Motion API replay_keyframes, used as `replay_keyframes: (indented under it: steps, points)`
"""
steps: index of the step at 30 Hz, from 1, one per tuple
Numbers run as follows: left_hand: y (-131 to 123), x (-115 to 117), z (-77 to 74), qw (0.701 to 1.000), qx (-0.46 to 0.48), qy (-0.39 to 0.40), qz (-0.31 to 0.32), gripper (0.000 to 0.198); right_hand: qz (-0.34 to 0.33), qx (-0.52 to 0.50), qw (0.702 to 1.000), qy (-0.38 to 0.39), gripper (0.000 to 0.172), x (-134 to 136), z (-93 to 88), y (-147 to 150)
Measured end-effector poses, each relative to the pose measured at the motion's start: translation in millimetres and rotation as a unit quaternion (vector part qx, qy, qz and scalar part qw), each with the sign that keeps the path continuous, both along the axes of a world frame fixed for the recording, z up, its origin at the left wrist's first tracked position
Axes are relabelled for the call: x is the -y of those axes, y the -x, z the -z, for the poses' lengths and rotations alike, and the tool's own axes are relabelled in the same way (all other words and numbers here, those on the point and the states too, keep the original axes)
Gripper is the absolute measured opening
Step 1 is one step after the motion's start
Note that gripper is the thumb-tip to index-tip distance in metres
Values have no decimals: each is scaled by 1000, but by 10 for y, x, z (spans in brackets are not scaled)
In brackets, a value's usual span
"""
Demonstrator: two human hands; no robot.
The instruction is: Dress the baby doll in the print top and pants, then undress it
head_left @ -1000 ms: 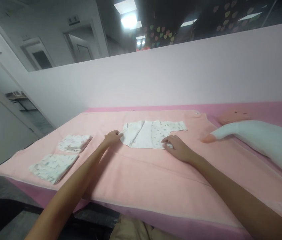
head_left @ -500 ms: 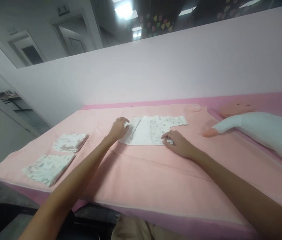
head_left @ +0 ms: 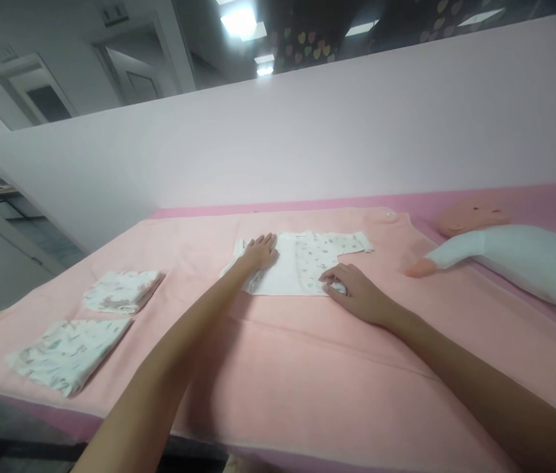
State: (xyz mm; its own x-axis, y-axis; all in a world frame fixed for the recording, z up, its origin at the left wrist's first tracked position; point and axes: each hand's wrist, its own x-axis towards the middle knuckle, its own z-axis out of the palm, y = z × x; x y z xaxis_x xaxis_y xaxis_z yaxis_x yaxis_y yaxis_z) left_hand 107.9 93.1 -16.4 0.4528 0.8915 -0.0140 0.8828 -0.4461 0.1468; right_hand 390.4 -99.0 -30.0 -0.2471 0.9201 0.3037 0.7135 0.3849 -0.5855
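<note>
A small white baby shirt (head_left: 285, 266) with a tiny print lies spread on the pink blanket, its right sleeve stretched out sideways. My left hand (head_left: 261, 251) rests flat over the shirt's left part, fingers spread, hiding some of the cloth there. At the lower right corner, my right hand (head_left: 351, 289) has its fingers and thumb curled closely around the hem. Two folded printed white cloths, one farther back (head_left: 123, 291) and one nearer (head_left: 68, 355), lie to the left of my left arm.
The pink blanket (head_left: 278, 368) covers the table. A baby doll (head_left: 529, 253) in pale clothing lies on the right, one arm reaching toward the shirt. Behind the table stands a white wall (head_left: 307, 138) with a window above it.
My left hand has moved right from the shirt's left edge and flattened out onto the cloth. My right hand stays at the lower right corner. The view has shifted slightly.
</note>
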Motion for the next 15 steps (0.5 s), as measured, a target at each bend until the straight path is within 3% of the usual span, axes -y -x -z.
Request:
replay_keyframes:
  steps: [9, 15]
  points:
    - [-265, -68, 11, 997, -1, 12, -77, 71, 18, 13, 1000, 2, 40, 20, -6, 31]
    - [-350, -24, 0, 994, 4, 4, -108, 67, 46, 127, 991, -12, 52, -53, -162, 340]
